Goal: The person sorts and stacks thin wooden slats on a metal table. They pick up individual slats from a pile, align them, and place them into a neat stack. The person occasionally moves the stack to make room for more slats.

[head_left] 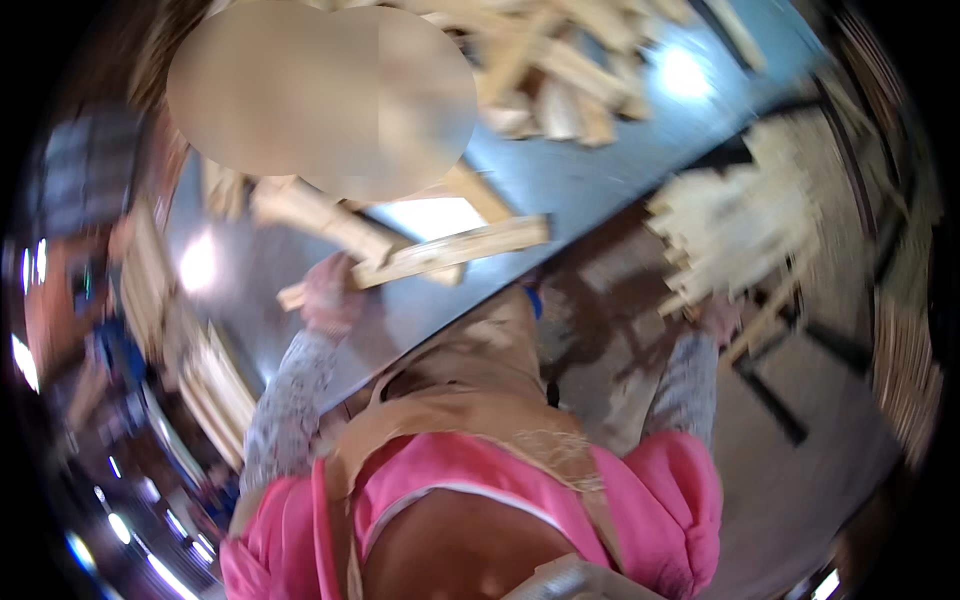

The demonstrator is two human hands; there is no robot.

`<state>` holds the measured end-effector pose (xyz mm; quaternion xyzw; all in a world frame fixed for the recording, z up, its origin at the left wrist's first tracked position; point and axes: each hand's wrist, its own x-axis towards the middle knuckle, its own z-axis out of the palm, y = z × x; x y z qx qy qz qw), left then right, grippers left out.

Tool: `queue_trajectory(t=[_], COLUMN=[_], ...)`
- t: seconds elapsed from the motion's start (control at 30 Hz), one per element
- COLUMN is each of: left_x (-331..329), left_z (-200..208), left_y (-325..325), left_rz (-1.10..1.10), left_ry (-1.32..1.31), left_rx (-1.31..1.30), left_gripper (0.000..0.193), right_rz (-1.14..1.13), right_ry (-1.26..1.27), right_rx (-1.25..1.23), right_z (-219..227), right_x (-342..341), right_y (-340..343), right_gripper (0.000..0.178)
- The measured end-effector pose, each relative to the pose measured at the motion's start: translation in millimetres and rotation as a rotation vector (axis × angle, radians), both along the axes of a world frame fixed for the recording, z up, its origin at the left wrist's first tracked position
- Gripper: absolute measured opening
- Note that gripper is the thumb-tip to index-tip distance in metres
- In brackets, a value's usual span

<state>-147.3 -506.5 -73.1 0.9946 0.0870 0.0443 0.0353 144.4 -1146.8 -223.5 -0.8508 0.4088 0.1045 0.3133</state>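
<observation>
Over the metal table's near edge, my left hand (335, 292) is closed around a pale wooden slat (460, 250), which sticks out past it on both sides. Other wooden pieces (325, 218) lie just beyond that hand on the table. Off to the right, my right hand (718, 318) is at the near end of a stack of pale slats (745, 230). Its fingers are smeared and partly hidden, so whether they grip a piece is unclear. A single thin strip (765, 315) slants beside this hand.
A heap of wooden pieces (565, 65) covers the far part of the blue-grey metal table (610, 180). A blurred patch hides the table's far left. Long boards (205, 380) stand along the left side. Dark metal bars (770, 405) lie below the slat stack.
</observation>
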Motion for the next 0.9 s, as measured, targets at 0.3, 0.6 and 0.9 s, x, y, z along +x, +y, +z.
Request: queue_trajectory(t=[0.3, 0.6, 0.9], left_x=[-107, -395, -445], left_z=[55, -6, 41], left_y=[-31, 128, 154], left_rz=[0.756, 1.215, 1.183], left_ry=[-0.003, 0.287, -0.159], left_rx=[-0.776, 0.263, -0.424], left_gripper=[0.055, 0.047, 0.062], right_rz=[1.342, 1.834, 1.665], right_ry=[-0.525, -0.452, -0.028], right_rx=[0.232, -0.350, 0.143], right_z=[136, 164, 221], right_x=[-113, -137, -270], right_y=[220, 580, 594], right_gripper=[0.030, 0.079, 0.077])
